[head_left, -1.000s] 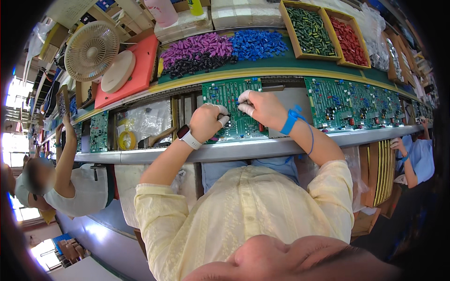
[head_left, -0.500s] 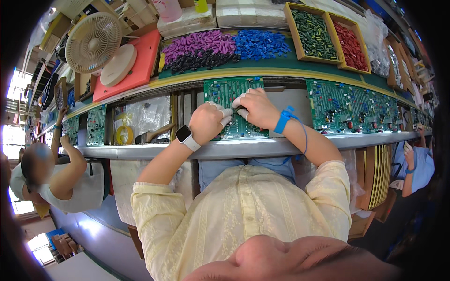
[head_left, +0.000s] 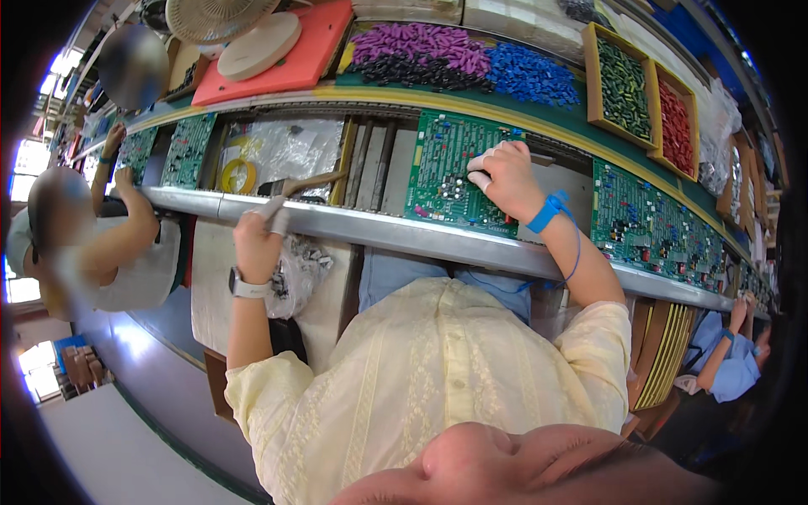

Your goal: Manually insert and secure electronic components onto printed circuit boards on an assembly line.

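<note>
A green circuit board [head_left: 433, 147] studded with small components lies on the metal rails before me. My right hand [head_left: 505, 178], with white finger covers and a blue wrist strap, rests on the board's right part. Its fingers are bent together over the components; whatever they may hold is hidden. Off to the left, my left hand [head_left: 261, 240] is at the near metal rail [head_left: 337, 220], its covered fingers stretched out and slightly blurred. Just beyond those fingertips lies a brush [head_left: 295, 183] with a wooden handle. Nothing shows in the left hand.
Behind the rails lie heaps of purple [head_left: 421, 46], black [head_left: 429, 74] and blue parts [head_left: 530, 74]. Boxes of green [head_left: 623, 88] and red parts [head_left: 675, 130] stand right. More boards [head_left: 648, 215] line the rails. A plastic bag [head_left: 299, 273] hangs below my left hand; co-workers sit both sides.
My left hand has left the board and moved left and nearer, to the rail by the brush. My right hand stays on the board. The whole view has shifted and tilted.
</note>
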`<state>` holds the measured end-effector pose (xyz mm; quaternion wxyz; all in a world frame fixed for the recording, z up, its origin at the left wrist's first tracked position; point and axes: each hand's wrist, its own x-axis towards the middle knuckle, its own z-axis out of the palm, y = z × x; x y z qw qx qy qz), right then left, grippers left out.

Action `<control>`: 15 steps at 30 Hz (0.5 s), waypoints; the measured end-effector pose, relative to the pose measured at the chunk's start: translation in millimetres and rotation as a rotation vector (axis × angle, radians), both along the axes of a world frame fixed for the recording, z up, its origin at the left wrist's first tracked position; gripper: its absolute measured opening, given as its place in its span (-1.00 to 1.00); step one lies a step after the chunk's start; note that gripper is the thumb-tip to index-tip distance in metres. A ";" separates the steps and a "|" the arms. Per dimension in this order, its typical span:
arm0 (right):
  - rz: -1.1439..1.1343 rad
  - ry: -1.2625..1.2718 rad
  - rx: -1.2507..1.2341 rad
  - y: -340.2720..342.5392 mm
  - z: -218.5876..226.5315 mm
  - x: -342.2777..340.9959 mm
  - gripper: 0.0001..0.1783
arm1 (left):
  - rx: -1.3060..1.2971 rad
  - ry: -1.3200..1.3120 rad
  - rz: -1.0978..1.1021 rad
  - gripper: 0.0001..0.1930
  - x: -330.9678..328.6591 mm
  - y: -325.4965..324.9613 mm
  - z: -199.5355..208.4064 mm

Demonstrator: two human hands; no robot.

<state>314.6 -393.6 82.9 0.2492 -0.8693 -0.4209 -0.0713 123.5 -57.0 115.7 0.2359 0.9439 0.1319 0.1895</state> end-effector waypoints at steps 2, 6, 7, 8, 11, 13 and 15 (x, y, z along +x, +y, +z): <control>0.017 -0.011 -0.001 2.8 1.5 0.0 -0.91 | 0.015 -0.067 0.025 -0.80 -23.0 28.7 -13.9; 0.065 -0.016 -0.042 12.2 13.7 -4.0 -0.93 | -0.050 -0.010 0.310 -0.79 -67.3 65.0 -30.5; 0.056 -0.078 -0.066 13.1 13.9 -5.6 -0.93 | -0.018 0.028 0.336 -0.78 -76.0 74.7 -37.0; 0.040 -0.143 -0.089 11.8 13.2 -6.5 -0.92 | 0.010 0.065 0.355 -0.78 -82.2 84.5 -42.8; 0.130 -0.210 -0.041 7.2 1.2 -3.6 -0.91 | 0.033 0.264 0.425 -0.77 -90.6 101.0 -65.6; 0.141 -0.250 -0.078 6.8 0.7 -5.6 -0.87 | 0.045 0.341 0.417 -0.77 -99.7 109.2 -91.7; 0.161 -0.266 -0.072 10.5 4.2 -8.7 -0.86 | 0.117 0.536 0.423 -0.79 -101.5 103.5 -102.7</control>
